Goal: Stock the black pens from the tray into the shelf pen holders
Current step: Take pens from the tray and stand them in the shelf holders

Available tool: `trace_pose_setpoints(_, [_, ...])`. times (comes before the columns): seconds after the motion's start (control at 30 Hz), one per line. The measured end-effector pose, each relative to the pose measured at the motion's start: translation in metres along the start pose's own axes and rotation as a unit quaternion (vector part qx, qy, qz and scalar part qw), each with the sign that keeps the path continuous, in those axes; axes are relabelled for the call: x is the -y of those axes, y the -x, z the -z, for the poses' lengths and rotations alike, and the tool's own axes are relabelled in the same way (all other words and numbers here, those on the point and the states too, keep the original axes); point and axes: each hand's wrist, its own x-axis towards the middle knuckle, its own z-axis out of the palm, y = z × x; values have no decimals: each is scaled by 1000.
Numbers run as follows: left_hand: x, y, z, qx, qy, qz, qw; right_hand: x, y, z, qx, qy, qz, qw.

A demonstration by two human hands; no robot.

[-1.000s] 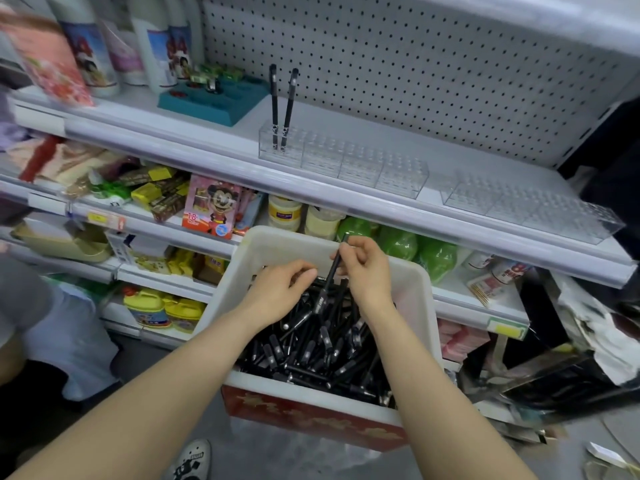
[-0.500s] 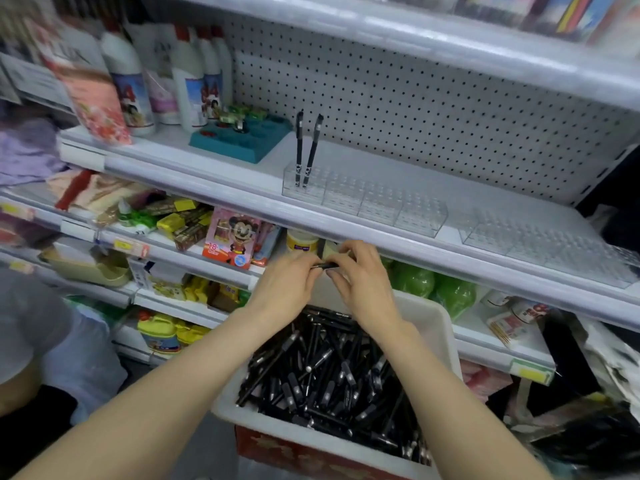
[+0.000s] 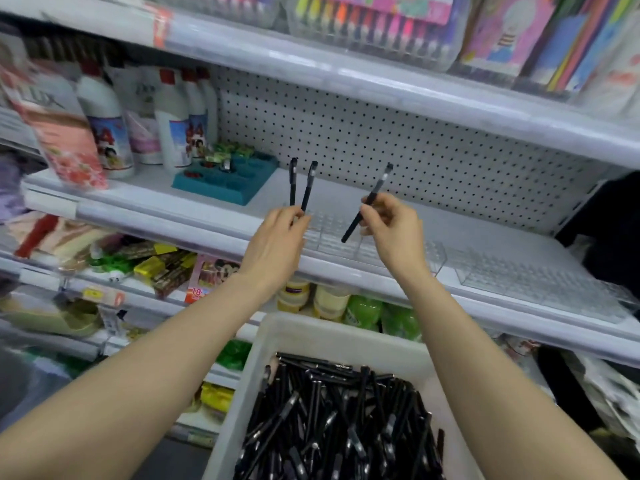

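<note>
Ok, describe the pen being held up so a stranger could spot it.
Look at the shelf with the pegboard back. Above its clear pen holders, the right hand pinches one black pen. Unlike the two pens standing in the holder, it slants in mid-air.

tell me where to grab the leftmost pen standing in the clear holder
Pinch the leftmost pen by its upper barrel from above and in front: it stands near upright, its base hidden behind the left hand, pegboard behind it.

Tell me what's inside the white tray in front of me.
A loose heap of black pens fills the white tray. Its floor is mostly covered by them, and its near end runs out of frame.
</note>
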Motion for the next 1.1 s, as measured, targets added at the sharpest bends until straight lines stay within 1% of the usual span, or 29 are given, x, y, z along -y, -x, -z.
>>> trace_pose_setpoints(0.13, [5,-2,-7,-15,-10,-9,1000,20,-28,-21,-15,-2,2,1000])
trace_pose_setpoints(0.23, [8,-3,-9,-16,-13,-15,1000,27,-42,-40,-16,20,14,1000])
trace_pose_setpoints(0.4, [12,-2,-12,-13,-14,-25,1000,17,-50,-66,22,58,3,998])
trace_pose_setpoints(0.47, [12,-2,-14,-12,-7,-23,1000,7,-50,-73,51,100,1,994])
trace_pose_setpoints(0.53, [12,-2,-15,-13,2,-17,1000,-3,-49,-79,76,159,18,984])
trace_pose_setpoints(0.6, [12,-2,-15,-12,8,-15,1000,-7,-49,-83,82,173,19,981])
trace_pose_setpoints(0.8, [12,-1,-16,-13,9,-11,1000,-9,-51,-83,80,173,12,982])
trace_pose_setpoints(0.97, [7,-1,-11,6,8,1,1000,-3,-48,-74,125,195,7,973])
trace_pose_setpoints(1.03, [7,-2,-8,17,7,-2,1000,2,-45,-64,118,183,4,976])
trace_pose_setpoints(1.1, [5,-1,-4,22,14,-2,1000,4,-37,-50,89,177,16,980])
